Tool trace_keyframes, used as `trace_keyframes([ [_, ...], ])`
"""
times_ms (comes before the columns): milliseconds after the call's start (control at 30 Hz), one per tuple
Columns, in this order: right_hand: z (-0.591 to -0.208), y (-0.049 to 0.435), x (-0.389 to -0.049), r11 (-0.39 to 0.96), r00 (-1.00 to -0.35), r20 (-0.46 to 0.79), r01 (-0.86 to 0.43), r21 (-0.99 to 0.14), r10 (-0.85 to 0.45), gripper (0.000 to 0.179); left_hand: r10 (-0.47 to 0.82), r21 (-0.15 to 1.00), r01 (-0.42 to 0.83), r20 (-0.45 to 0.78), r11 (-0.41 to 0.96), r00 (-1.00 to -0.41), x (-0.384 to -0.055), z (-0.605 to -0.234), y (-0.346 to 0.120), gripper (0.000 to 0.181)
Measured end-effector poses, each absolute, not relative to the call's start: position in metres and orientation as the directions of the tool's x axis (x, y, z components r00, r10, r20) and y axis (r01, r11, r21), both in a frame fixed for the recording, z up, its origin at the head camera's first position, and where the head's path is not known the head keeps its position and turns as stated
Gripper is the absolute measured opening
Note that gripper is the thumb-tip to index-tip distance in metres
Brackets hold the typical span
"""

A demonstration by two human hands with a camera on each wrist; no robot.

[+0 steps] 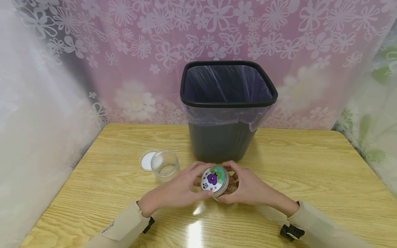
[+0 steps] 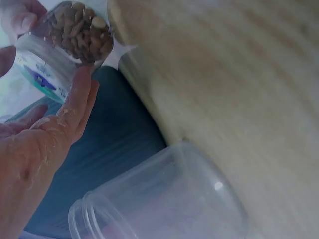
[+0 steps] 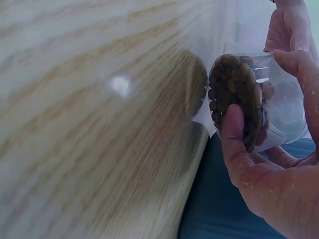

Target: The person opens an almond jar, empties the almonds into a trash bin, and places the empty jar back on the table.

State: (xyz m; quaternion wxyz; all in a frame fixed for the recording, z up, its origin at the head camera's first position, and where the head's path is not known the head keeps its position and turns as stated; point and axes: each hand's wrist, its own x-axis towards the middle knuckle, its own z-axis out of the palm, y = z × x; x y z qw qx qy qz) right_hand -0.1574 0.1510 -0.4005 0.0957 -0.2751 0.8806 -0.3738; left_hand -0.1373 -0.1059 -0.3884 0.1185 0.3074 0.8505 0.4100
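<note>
Both hands hold a clear plastic jar (image 3: 237, 94) of small brown pieces just in front of the bin. Its round lid (image 1: 214, 179) carries a green and white label with a purple flower and is tilted towards the head camera. My left hand (image 1: 181, 187) grips the lid side, thumb at the near edge and fingers at the far edge. The right hand (image 1: 249, 184) is curled round the jar's body, its thumb against the lower part. In the right wrist view the jar is tipped close over the table, the brown pieces gathered towards its base.
A second clear jar (image 1: 165, 168), lidless, stands left of my left hand. Behind it lies a round lid (image 1: 146, 161) with a white disc. A dark bin (image 1: 221, 141) with a plastic liner stands at the table's back. Flowered curtains (image 1: 139, 69) surround the wooden table (image 1: 304, 162).
</note>
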Motion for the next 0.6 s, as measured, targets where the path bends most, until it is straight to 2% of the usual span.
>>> trace_keyframes([
  [267,-0.395,0.1529,-0.1565,0.601,-0.823,0.037,-0.444,-0.665,-0.567,0.086,0.663,0.721,0.491,0.059,0.488,-0.746,-0.1398,-0.3864,-0.1067,0.087],
  [600,-0.3943,0.1545,-0.1571,0.576,-0.794,0.059,-0.488,-0.656,-0.606,0.083,0.686,0.703,0.539,0.099,0.464,-0.72,-0.1411,-0.3863,-0.1067,0.087],
])
